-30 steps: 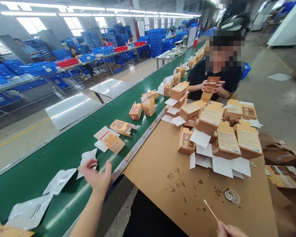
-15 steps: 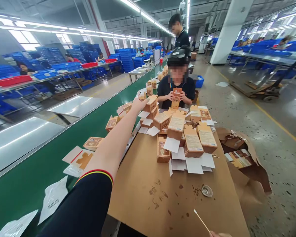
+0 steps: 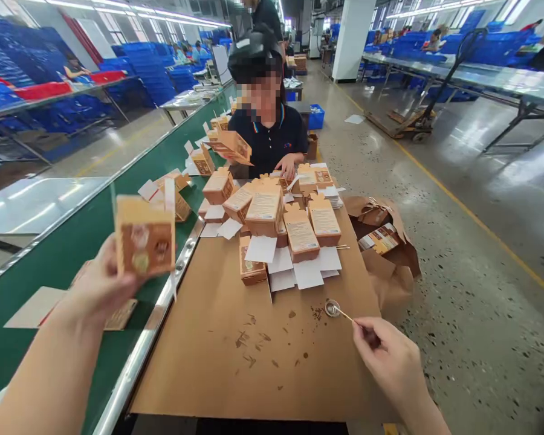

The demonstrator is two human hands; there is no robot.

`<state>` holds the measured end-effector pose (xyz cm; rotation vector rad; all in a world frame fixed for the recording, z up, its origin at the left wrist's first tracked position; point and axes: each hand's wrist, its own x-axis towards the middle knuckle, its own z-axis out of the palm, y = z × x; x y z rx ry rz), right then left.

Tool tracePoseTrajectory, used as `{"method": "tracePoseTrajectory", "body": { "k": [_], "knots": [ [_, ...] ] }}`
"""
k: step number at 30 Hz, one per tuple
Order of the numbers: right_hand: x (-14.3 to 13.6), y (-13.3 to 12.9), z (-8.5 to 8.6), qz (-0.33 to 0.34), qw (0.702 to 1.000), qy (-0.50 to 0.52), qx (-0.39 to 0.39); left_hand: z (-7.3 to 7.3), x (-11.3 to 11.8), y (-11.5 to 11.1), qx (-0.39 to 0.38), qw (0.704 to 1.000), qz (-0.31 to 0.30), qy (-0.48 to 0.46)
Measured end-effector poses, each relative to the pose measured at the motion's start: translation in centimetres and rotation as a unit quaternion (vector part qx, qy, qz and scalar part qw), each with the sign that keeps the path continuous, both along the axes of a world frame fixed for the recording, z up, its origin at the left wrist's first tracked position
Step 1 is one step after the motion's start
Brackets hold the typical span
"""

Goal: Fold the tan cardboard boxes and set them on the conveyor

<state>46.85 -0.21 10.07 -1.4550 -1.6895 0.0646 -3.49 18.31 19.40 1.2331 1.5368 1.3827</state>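
A small brown and tan box (image 3: 147,241) is held up at the left by my left hand (image 3: 100,281), its fingers wrapped round the box's left side and base. My right hand (image 3: 385,350) pinches a thin cotton swab (image 3: 346,316) whose far tip is at a small round metal dish (image 3: 332,308) on the brown board (image 3: 199,362). Dark smears and spots mark the board left of the dish. Beyond them stands a pile of brown boxes (image 3: 263,211) with white flaps sticking out.
A green conveyor (image 3: 40,260) with a metal edge runs along the left, carrying more boxes. Across the pile sits a person (image 3: 267,139) holding a box. A crumpled brown bag (image 3: 390,284) lies right of the board.
My left hand has come back from the far stack with a box in it. My right hand has moved forward, bringing the swab to the dish. The view has shifted.
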Motion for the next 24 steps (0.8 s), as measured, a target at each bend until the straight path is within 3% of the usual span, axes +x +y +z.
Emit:
{"method": "tracePoseTrajectory", "body": {
  "k": [2, 4, 6, 8, 11, 14, 19, 21, 24],
  "knots": [
    [0.0, 1.1, -0.2, 0.017, 0.999, -0.035, -0.014, -3.6, -0.4, -7.0, -0.06, 0.992, 0.004, -0.108],
    [0.0, 1.7, -0.7, 0.034, 0.996, -0.069, -0.038, -6.8, 0.6, -12.9, -0.104, 0.975, 0.001, -0.195],
    [0.3, 2.0, -1.2, 0.05, 0.992, -0.099, -0.063, -9.0, 2.6, -17.0, -0.13, 0.956, -0.002, -0.262],
    [0.5, 2.3, -1.3, 0.06, 0.988, -0.12, -0.074, -10.2, 4.7, -19.0, -0.144, 0.936, -0.009, -0.32],
    [1.0, 2.6, -1.2, 0.067, 0.986, -0.131, -0.073, -11.2, 7.5, -19.6, -0.176, 0.903, -0.03, -0.392],
    [1.5, 2.5, -0.9, 0.06, 0.989, -0.123, -0.061, -11.9, 10.1, -18.6, -0.197, 0.882, -0.065, -0.423],
    [1.0, 0.8, -0.7, -0.005, 0.999, -0.045, 0.013, -12.4, 14.3, -16.4, -0.186, 0.923, -0.079, -0.328],
    [-0.5, -0.4, -0.9, -0.017, 1.0, 0.006, 0.025, -12.2, 15.5, -15.8, -0.186, 0.942, -0.06, -0.274],
    [-4.3, -2.1, -1.6, 0.028, 0.996, 0.079, 0.001, -11.9, 16.3, -15.2, -0.182, 0.956, -0.049, -0.224]
  ]
}}
